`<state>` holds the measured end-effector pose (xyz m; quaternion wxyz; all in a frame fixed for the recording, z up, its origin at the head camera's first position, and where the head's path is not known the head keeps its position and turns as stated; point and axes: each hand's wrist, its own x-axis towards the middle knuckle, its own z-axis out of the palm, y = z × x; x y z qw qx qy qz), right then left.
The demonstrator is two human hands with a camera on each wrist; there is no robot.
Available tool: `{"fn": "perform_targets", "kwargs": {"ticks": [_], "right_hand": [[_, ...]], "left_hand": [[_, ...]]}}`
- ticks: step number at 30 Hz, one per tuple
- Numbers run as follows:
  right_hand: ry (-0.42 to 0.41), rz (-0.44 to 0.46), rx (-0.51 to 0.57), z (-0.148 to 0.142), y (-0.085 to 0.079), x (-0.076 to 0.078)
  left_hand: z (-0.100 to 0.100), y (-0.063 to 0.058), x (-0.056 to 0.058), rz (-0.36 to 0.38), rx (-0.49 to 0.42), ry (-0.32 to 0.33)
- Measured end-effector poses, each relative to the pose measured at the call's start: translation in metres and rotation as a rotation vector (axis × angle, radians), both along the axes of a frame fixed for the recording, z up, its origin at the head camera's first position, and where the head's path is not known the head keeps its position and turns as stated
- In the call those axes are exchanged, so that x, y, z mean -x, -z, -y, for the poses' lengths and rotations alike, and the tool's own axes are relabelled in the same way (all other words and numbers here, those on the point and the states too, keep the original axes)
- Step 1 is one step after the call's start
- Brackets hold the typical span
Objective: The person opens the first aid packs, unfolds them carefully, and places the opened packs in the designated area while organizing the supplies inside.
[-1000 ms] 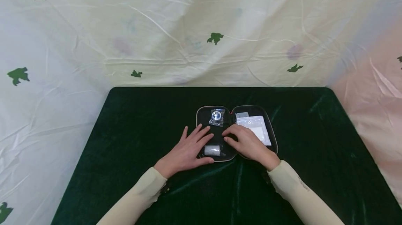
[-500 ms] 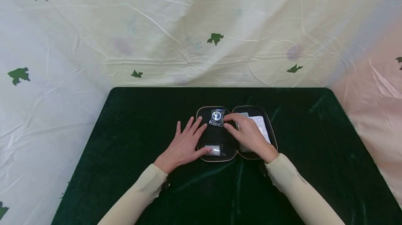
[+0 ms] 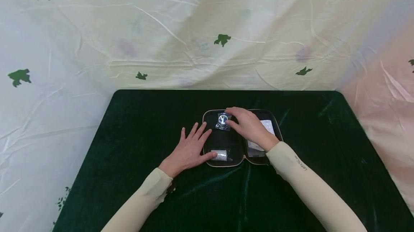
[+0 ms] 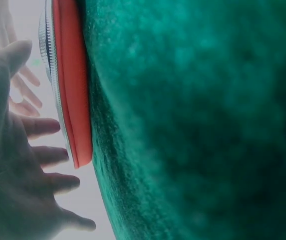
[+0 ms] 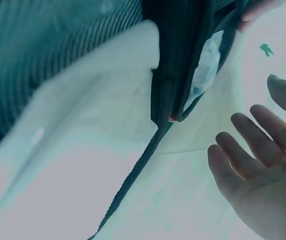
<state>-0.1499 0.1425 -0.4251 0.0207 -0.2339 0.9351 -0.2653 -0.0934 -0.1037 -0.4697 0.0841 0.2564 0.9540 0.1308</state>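
Observation:
An open zippered case (image 3: 223, 139), black inside and red outside (image 4: 73, 80), lies on the table. Its left half holds a clear packet (image 3: 222, 122) with a round blue-and-white item at the far end. A white roll in clear wrap (image 3: 221, 155) sits at the near end. My left hand (image 3: 188, 149) is spread along the case's left rim, its thumb over the roll. My right hand (image 3: 249, 126) is over the hinge side, its loosely bent fingertips at the clear packet's right edge. In the right wrist view nothing shows between the right hand's fingers (image 5: 260, 150).
White flat packets (image 3: 267, 127) lie in the case's right half, partly hidden by my right hand. Dark green velvet cloth (image 3: 145, 127) covers the table. Pale curtains (image 3: 161, 37) with green leaf and bird prints hang behind and at both sides.
My right hand has moved away from me, from the case's middle to beside the round packet. The left hand has shifted slightly to the left and away from me. The packets stay put.

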Motion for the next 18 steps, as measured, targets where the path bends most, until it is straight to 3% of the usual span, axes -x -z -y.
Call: {"fn": "perform_targets", "kwargs": {"ticks": [18], "right_hand": [[-0.029,0.073,-0.088,0.012,0.013,0.020]], "left_hand": [[0.001,0.001,0.000,0.009,-0.030,0.003]]}}
